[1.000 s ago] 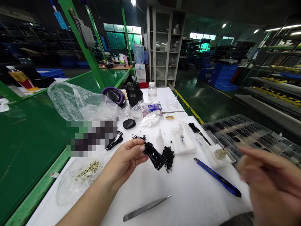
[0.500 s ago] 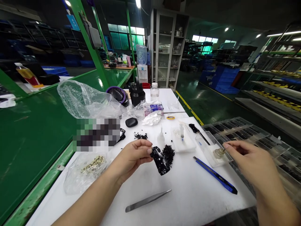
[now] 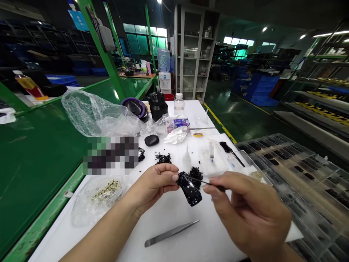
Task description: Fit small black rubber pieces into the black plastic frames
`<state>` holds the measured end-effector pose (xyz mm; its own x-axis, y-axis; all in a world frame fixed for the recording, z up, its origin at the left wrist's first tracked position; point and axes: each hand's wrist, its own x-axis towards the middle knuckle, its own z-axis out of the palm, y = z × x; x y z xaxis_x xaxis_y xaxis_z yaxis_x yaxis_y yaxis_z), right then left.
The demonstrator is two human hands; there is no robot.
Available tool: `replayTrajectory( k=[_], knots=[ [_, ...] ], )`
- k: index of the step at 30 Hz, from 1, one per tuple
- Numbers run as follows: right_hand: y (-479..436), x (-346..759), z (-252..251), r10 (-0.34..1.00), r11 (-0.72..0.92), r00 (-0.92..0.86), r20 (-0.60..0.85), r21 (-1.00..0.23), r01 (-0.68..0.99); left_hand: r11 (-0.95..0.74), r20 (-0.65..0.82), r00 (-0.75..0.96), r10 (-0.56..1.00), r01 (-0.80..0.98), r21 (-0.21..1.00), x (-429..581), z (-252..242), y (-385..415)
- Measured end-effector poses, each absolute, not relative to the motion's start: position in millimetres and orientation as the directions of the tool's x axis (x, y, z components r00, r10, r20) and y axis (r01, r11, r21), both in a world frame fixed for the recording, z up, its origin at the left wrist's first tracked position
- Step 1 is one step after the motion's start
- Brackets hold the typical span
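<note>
My left hand [image 3: 160, 179] pinches a glossy black plastic part [image 3: 191, 191] by its upper left end, tilted above the white table. Between the thumb and fingers of my right hand [image 3: 245, 207] is a thin dark pointed tool [image 3: 203, 180], its tip at the upper end of the black part. Behind the part lies a pile of small black pieces [image 3: 196, 174]. Steel tweezers [image 3: 171, 233] rest on the table in front of both hands. A clear box [image 3: 247, 160] with a small round dish [image 3: 256, 175] is partly covered by my right hand.
A bag of small brass-coloured pieces [image 3: 106, 191] lies at left. Behind the hands are a second black heap [image 3: 163, 158], a white dropper bottle [image 3: 187, 158], a syringe [image 3: 211, 151], a tissue pack [image 3: 178, 124] and a black bottle [image 3: 158, 107]. Compartment trays [image 3: 308, 174] stand at right.
My right hand has moved left from the small dish in the clear box to the black part, bringing the thin tool. The left hand still holds the part, now turned slightly.
</note>
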<state>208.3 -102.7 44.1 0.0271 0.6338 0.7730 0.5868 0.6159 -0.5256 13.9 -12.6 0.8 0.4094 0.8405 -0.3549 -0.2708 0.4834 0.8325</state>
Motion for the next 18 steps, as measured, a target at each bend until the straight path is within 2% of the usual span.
replayTrajectory(
  k=[9,18],
  knots=[
    [-94,202,31,0.658,0.618,-0.018,0.753,-0.526,0.584,0.495,-0.356,0.428,0.831,-0.274,0.825,13,0,-13],
    [-89,201,32,0.626,0.672,-0.038,0.779,-0.513,0.534,0.496,-0.358,0.430,0.829,-0.268,0.826,13,2,-12]
  ],
)
